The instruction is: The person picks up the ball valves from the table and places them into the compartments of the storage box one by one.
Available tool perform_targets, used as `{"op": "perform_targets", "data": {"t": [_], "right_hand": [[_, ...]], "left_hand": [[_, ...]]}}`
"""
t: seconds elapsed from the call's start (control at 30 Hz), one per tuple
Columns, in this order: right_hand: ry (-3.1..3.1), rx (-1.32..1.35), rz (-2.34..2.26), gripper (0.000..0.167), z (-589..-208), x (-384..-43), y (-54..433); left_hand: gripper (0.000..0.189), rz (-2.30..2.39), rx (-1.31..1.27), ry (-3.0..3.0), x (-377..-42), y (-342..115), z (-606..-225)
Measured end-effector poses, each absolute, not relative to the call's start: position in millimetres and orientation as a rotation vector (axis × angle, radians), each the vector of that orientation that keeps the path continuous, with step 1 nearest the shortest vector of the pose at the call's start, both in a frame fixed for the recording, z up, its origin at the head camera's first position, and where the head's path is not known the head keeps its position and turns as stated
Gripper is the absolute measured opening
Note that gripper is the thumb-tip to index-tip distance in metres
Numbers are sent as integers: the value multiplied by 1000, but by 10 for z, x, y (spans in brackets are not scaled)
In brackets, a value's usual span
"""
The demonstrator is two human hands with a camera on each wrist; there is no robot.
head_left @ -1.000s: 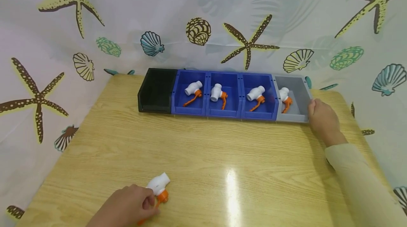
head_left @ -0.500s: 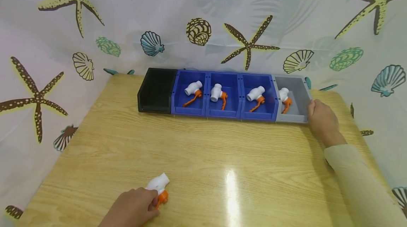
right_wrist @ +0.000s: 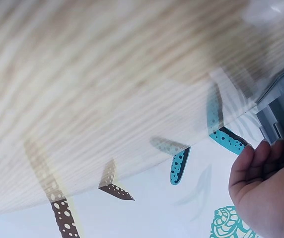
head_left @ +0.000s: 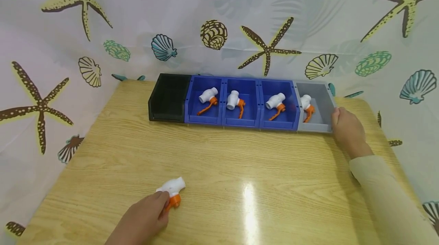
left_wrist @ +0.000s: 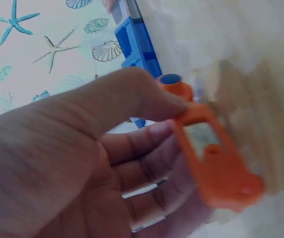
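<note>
My left hand [head_left: 144,214] pinches a white ball valve [head_left: 173,186] with an orange handle, low in the head view above the front of the table. In the left wrist view the thumb and fingers hold the orange handle [left_wrist: 216,163]; much of the white body is hidden. At the row's right end, my right hand [head_left: 349,130] grips the side wall of a grey bin [head_left: 322,108]. Its curled fingers show against that bin in the right wrist view. Inside the grey bin lies another ball valve [head_left: 306,102], by the left wall.
Left of the grey bin stand three joined blue bins [head_left: 241,121], each with one white-and-orange ball valve. A black bin [head_left: 170,98] ends the row on the left. Behind the wooden table [head_left: 219,161] hangs a curtain [head_left: 130,16] printed with starfish and shells.
My left hand has shifted its hold on the ball valve and moved it slightly forward, away from the table's front. The right hand stays at the grey bin.
</note>
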State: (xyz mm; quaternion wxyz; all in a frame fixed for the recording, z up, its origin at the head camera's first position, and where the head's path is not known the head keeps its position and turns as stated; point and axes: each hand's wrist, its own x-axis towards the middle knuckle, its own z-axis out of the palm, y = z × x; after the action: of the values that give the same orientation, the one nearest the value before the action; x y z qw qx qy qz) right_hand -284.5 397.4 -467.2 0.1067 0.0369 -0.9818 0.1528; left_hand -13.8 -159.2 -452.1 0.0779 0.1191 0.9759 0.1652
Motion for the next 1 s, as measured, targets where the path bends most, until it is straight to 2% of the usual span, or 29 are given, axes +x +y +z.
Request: {"op": "perform_targets", "data": {"t": [0.3, 1.0], "right_hand": [[-2874, 112, 459, 51, -4661, -2837, 3964], [-2903, 80, 447, 55, -4684, -2836, 3959]], "left_hand": [[21, 566, 345, 2908, -200, -1659, -4607], [24, 572, 522, 3015, -216, -1709, -4671]]}}
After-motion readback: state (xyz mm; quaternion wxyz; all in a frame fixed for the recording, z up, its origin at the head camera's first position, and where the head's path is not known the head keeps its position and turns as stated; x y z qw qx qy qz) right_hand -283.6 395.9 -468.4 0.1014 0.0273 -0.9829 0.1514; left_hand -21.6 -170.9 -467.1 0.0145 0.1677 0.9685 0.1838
